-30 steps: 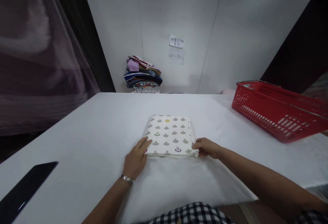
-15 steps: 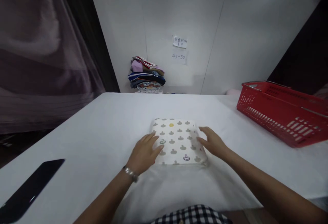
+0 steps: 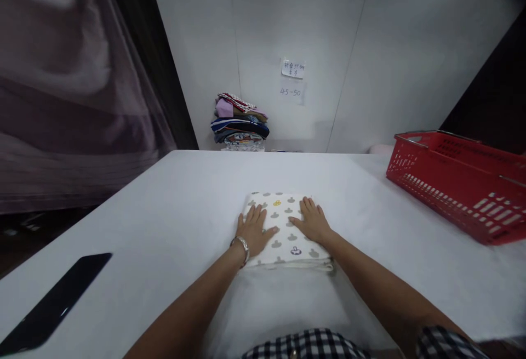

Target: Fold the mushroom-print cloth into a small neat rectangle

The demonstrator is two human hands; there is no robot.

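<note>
A folded white cloth (image 3: 283, 234) with grey, yellow and purple mushroom-like prints lies on the white table in front of me. Its layered front edge shows toward my body. My left hand (image 3: 255, 231) rests flat on the cloth's left part, fingers spread, with a silver bracelet at the wrist. On the right part of the cloth lies my right hand (image 3: 314, 222), palm down and fingers stretched out. Neither hand grips anything. Parts of the print are hidden under both palms.
A red plastic basket (image 3: 456, 183) stands at the table's right side. On the left lies a flat black object (image 3: 57, 298), perhaps a phone. Behind the far edge rises a stack of folded clothes (image 3: 241, 123). Paper signs (image 3: 293, 68) hang on the wall; a curtain (image 3: 74, 101) hangs left.
Both hands have moved inward from the cloth's sides and now lie flat on top of it. The view has shifted slightly.
</note>
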